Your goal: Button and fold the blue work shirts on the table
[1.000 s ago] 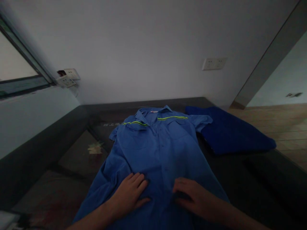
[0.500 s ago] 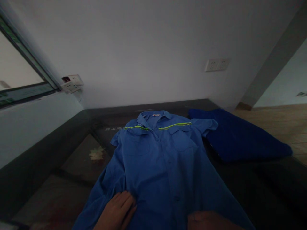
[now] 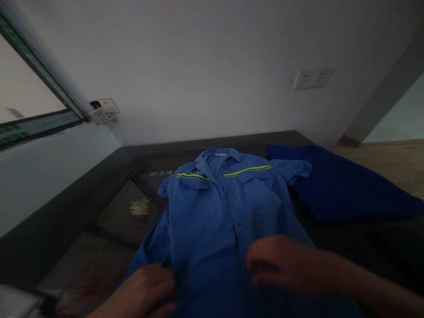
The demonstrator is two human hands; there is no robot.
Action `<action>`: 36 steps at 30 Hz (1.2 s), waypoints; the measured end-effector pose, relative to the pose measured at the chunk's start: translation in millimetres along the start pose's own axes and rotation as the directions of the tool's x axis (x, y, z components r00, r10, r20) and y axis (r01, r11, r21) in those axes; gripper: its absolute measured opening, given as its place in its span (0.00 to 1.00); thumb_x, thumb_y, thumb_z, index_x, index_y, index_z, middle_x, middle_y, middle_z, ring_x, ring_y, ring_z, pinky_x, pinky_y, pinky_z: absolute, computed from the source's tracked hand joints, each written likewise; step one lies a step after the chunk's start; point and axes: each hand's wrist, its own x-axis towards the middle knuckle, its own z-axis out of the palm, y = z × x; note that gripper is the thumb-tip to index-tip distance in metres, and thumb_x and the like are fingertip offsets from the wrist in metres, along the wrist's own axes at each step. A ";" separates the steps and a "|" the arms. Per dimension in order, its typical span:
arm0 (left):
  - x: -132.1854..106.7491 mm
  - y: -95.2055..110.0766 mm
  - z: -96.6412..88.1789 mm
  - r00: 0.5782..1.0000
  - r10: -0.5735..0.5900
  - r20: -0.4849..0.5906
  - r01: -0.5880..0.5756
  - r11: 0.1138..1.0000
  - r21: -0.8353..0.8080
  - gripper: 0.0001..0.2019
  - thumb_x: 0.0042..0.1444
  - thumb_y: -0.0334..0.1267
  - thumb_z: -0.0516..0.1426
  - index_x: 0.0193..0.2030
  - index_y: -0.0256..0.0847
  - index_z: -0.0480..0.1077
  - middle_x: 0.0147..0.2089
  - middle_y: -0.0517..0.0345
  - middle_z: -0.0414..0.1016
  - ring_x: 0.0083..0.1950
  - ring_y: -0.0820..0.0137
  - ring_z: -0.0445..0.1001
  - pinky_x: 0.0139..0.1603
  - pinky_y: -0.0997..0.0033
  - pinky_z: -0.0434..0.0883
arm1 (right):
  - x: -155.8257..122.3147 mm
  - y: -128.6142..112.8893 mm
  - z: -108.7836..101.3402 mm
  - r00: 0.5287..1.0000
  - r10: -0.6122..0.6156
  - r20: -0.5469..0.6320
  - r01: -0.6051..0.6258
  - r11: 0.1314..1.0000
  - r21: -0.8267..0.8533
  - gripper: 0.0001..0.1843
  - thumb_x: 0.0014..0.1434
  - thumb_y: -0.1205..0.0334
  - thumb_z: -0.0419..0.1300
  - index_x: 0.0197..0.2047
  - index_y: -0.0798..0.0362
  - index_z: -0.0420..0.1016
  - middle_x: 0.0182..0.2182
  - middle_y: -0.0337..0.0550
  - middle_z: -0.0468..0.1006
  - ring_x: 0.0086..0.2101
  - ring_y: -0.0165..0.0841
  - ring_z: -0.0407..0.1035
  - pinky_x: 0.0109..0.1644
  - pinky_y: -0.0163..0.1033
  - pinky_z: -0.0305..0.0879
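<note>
A blue short-sleeved work shirt lies front up and spread out, its collar at the far end. Yellow-green stripes run across the chest above two flap pockets. Down the middle goes the button placket. My left hand is at the shirt's lower left side, fingers curled against the cloth as if closed on it, somewhat blurred. Over the shirt's right front, close to the placket, is my right hand. Its fingers are bent, with a dark gap above the thumb; motion blur hides whether cloth is between them.
The shirt rests on a dark table against a wall. To the right lies a folded dark blue cloth. A pale leaf-shaped decoration shows on the tabletop at left. Wall sockets are behind, and a whitish object sits lower left.
My right hand has moved up and forward over the shirt from the bottom edge. My left hand has shifted slightly left and down in view. The camera view has shifted a little.
</note>
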 end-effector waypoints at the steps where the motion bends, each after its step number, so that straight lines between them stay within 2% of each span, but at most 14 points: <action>1: 14.9 2.3 -9.3 0.998 -0.055 0.001 0.055 0.998 -0.020 0.07 0.61 0.36 0.50 0.31 0.44 0.65 0.30 0.62 0.73 0.32 0.73 0.70 0.34 0.77 0.65 | 16.8 4.5 -14.0 0.998 -0.013 -0.061 0.013 1.000 0.010 0.11 0.61 0.57 0.55 0.37 0.53 0.76 0.34 0.42 0.78 0.34 0.33 0.71 0.38 0.36 0.62; 4: 73.8 -7.1 -21.5 0.983 -0.158 -0.089 0.147 0.982 -0.122 0.10 0.63 0.39 0.47 0.34 0.42 0.66 0.33 0.60 0.73 0.34 0.72 0.71 0.37 0.76 0.66 | 76.6 27.0 -39.6 0.960 -0.016 -0.280 0.043 0.995 0.093 0.10 0.60 0.61 0.54 0.33 0.56 0.74 0.29 0.41 0.76 0.30 0.31 0.69 0.35 0.34 0.61; 6: 119.1 -28.9 -20.0 0.958 -0.216 -0.189 0.195 0.973 -0.123 0.09 0.63 0.39 0.47 0.38 0.42 0.67 0.36 0.58 0.74 0.37 0.70 0.72 0.39 0.74 0.67 | 114.9 43.5 -46.0 0.937 0.078 -0.341 -0.017 0.984 0.178 0.09 0.60 0.65 0.53 0.34 0.57 0.73 0.27 0.41 0.76 0.29 0.30 0.70 0.34 0.33 0.62; 7: 141.4 -43.2 -18.2 0.941 -0.250 -0.228 0.237 0.968 -0.083 0.08 0.62 0.38 0.48 0.39 0.41 0.67 0.37 0.56 0.74 0.38 0.69 0.73 0.40 0.72 0.67 | 131.3 51.4 -47.6 0.909 0.127 -0.397 -0.074 0.986 0.147 0.09 0.60 0.65 0.53 0.33 0.56 0.73 0.28 0.41 0.76 0.30 0.31 0.71 0.35 0.33 0.62; 9: 181.6 -74.1 -14.6 0.903 -0.336 -0.266 0.361 0.932 0.047 0.10 0.60 0.35 0.49 0.47 0.42 0.67 0.41 0.52 0.75 0.41 0.64 0.74 0.41 0.69 0.68 | 157.1 66.5 -49.5 0.820 0.215 -0.530 -0.232 0.972 0.036 0.08 0.60 0.65 0.53 0.34 0.54 0.74 0.32 0.43 0.78 0.35 0.33 0.71 0.38 0.34 0.62; 10: 198.4 -88.7 -13.0 0.870 -0.382 -0.312 0.432 0.896 0.107 0.14 0.60 0.33 0.48 0.51 0.42 0.65 0.44 0.49 0.74 0.44 0.61 0.74 0.42 0.66 0.68 | 166.6 74.1 -50.1 0.770 0.251 -0.587 -0.313 0.950 -0.004 0.08 0.60 0.65 0.53 0.35 0.53 0.74 0.35 0.44 0.78 0.37 0.34 0.71 0.39 0.35 0.61; 13: 234.0 -122.0 -8.4 0.811 -0.456 -0.367 0.545 0.817 0.190 0.20 0.59 0.28 0.47 0.57 0.45 0.63 0.51 0.46 0.71 0.49 0.59 0.73 0.48 0.62 0.67 | 185.1 97.1 -50.8 0.660 0.345 -0.668 -0.468 0.884 -0.006 0.09 0.62 0.64 0.51 0.40 0.53 0.72 0.40 0.48 0.78 0.41 0.37 0.71 0.42 0.37 0.61; 16: 254.1 -138.5 -3.1 0.807 -0.469 -0.358 0.550 0.818 0.169 0.16 0.58 0.30 0.50 0.51 0.45 0.69 0.50 0.49 0.70 0.49 0.62 0.73 0.47 0.65 0.68 | 196.4 116.8 -47.1 0.606 0.387 -0.695 -0.531 0.847 0.008 0.09 0.61 0.60 0.55 0.43 0.54 0.69 0.43 0.52 0.76 0.44 0.39 0.69 0.44 0.39 0.61; 18: 265.4 -144.3 0.5 0.804 -0.462 -0.374 0.543 0.827 0.146 0.13 0.59 0.33 0.50 0.47 0.44 0.70 0.50 0.50 0.69 0.48 0.63 0.73 0.46 0.67 0.69 | 202.5 125.9 -42.3 0.585 0.391 -0.710 -0.550 0.835 0.007 0.13 0.58 0.57 0.59 0.44 0.55 0.67 0.44 0.54 0.74 0.47 0.42 0.67 0.47 0.41 0.61; 21: 283.6 -150.4 6.8 0.789 -0.461 -0.407 0.542 0.834 0.105 0.11 0.59 0.35 0.50 0.46 0.44 0.70 0.50 0.51 0.67 0.48 0.65 0.73 0.45 0.69 0.69 | 208.1 135.2 -35.7 0.564 0.379 -0.733 -0.546 0.838 0.013 0.12 0.58 0.61 0.58 0.44 0.56 0.66 0.46 0.57 0.72 0.48 0.44 0.65 0.50 0.44 0.59; 26: 302.6 -156.6 22.3 0.720 -0.500 -0.481 0.577 0.817 0.015 0.17 0.58 0.36 0.52 0.54 0.42 0.61 0.52 0.48 0.66 0.46 0.64 0.73 0.44 0.67 0.69 | 207.8 153.4 -35.8 0.529 0.373 -0.762 -0.479 0.873 0.094 0.08 0.56 0.69 0.53 0.40 0.55 0.68 0.41 0.53 0.74 0.44 0.39 0.67 0.49 0.40 0.59; 30: 298.0 -160.8 27.0 0.677 -0.490 -0.550 0.528 0.843 -0.101 0.15 0.57 0.38 0.55 0.51 0.41 0.61 0.46 0.50 0.71 0.43 0.65 0.74 0.42 0.69 0.68 | 206.3 169.9 -40.3 0.502 0.390 -0.772 -0.377 0.902 0.210 0.06 0.56 0.66 0.53 0.37 0.54 0.69 0.34 0.46 0.76 0.36 0.35 0.69 0.43 0.37 0.62; 33: 292.4 -163.7 21.1 0.707 -0.521 -0.478 0.531 0.838 -0.129 0.11 0.58 0.42 0.54 0.46 0.42 0.64 0.37 0.54 0.74 0.38 0.65 0.74 0.38 0.69 0.67 | 204.4 179.8 -43.1 0.509 0.381 -0.772 -0.261 0.923 0.284 0.07 0.55 0.65 0.55 0.37 0.56 0.70 0.32 0.44 0.76 0.34 0.32 0.70 0.40 0.35 0.63; 36: 290.4 -164.5 13.9 0.749 -0.533 -0.393 0.539 0.836 -0.107 0.10 0.59 0.45 0.54 0.37 0.41 0.69 0.35 0.53 0.75 0.38 0.63 0.74 0.37 0.69 0.66 | 201.6 187.9 -46.5 0.523 0.362 -0.771 -0.147 0.930 0.337 0.08 0.53 0.63 0.57 0.37 0.57 0.71 0.31 0.42 0.77 0.33 0.31 0.71 0.39 0.34 0.64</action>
